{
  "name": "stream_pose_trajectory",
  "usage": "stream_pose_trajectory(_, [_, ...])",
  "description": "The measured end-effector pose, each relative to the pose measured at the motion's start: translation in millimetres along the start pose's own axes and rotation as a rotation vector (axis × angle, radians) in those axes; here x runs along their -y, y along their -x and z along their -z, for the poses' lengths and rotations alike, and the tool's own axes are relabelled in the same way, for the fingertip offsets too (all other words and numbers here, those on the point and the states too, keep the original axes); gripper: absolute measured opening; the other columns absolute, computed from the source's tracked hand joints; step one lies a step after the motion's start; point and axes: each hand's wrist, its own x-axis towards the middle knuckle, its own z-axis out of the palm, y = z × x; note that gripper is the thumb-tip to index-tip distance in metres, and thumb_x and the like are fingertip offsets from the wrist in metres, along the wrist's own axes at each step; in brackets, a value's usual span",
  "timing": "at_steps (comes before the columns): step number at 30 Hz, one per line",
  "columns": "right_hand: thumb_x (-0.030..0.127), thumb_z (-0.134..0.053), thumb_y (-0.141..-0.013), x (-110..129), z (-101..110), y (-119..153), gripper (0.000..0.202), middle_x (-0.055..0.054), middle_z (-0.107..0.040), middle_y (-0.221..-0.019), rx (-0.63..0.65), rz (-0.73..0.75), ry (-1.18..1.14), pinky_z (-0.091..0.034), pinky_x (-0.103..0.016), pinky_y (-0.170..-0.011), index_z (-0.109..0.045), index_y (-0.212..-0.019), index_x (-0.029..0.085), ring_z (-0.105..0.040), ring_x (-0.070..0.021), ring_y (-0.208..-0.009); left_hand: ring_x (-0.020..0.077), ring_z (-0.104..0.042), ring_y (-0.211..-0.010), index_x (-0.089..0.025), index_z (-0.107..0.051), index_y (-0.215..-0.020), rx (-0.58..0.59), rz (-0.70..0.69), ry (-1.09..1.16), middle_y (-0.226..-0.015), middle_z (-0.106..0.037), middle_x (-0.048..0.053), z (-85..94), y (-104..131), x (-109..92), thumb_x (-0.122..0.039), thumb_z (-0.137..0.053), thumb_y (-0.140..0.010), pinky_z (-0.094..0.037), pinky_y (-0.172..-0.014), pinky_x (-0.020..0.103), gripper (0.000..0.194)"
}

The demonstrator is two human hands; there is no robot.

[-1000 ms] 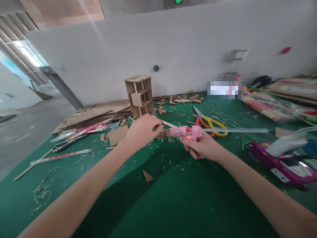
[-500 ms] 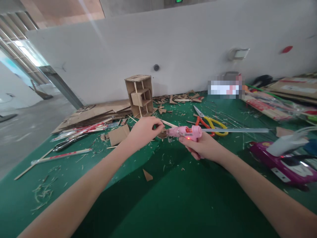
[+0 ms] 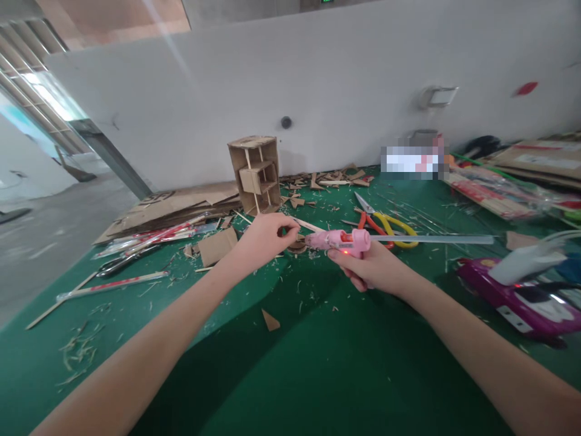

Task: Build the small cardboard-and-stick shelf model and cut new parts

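A pink glue gun (image 3: 347, 241) sits in the grip of my right hand (image 3: 370, 266), its nozzle pointing left and a long clear glue stick (image 3: 436, 240) sticking out behind. My left hand (image 3: 272, 235) is pinched just left of the nozzle; what its fingertips hold is too small to make out. Under the nozzle lies a small round cardboard piece (image 3: 297, 247), partly hidden by the fingers. Behind my left hand stands a cardboard shelf box (image 3: 256, 175) with wooden sticks between its levels.
Yellow-handled scissors (image 3: 394, 229) and red-handled pliers (image 3: 370, 224) lie beyond my right hand. A purple power strip (image 3: 512, 300) is at the right. Cardboard sheets (image 3: 181, 206) and packaged sticks (image 3: 154, 236) lie left; scraps (image 3: 327, 180) line the wall on the green table (image 3: 318, 375).
Hardly anything differs. The glue gun's nozzle and my left fingertips have shifted very slightly, and more of the round cardboard piece shows beneath them.
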Motion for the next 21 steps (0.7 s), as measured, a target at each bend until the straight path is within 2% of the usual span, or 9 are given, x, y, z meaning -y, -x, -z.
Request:
stream_pose_trajectory(10, [0.057, -0.051, -0.085, 1.4, 0.2, -0.7, 0.049, 0.001, -0.051, -0.037, -0.014, -0.011, 0.036, -0.038, -0.022, -0.042, -0.046, -0.053, 0.02, -0.045, -0.0084, -0.035, 0.0161, -0.061, -0.076, -0.02, -0.072, -0.083, -0.019, -0.057, -0.074, -0.083, -0.07, 0.003, -4.9, 0.6, -0.5, -0.026, -0.046, -0.09, -0.045, -0.068, 0.028, 0.027])
stream_pose_trajectory(17, [0.056, -0.052, -0.085, 1.2, -0.5, 0.1, 0.047, 0.002, -0.051, -0.038, -0.004, -0.016, 0.015, -0.037, -0.022, -0.041, -0.046, -0.055, 0.021, -0.046, -0.0088, -0.035, 0.0161, -0.063, -0.079, -0.022, -0.072, -0.092, -0.028, -0.022, -0.028, -0.093, -0.072, 0.002, -3.7, 0.1, 2.8, -0.028, -0.048, -0.09, -0.047, -0.071, 0.029, 0.026])
stream_pose_trajectory(21, [0.056, -0.051, -0.085, -0.2, -0.5, -0.8, 0.048, 0.002, -0.051, -0.037, -0.002, -0.002, 0.009, -0.037, -0.022, -0.042, -0.046, -0.054, 0.021, -0.045, -0.0086, -0.035, 0.0154, -0.064, -0.076, -0.022, -0.072, -0.097, -0.02, 0.014, 0.011, -0.096, -0.073, 0.002, -3.3, 0.6, 3.3, -0.028, -0.048, -0.088, -0.047, -0.066, 0.028, 0.026])
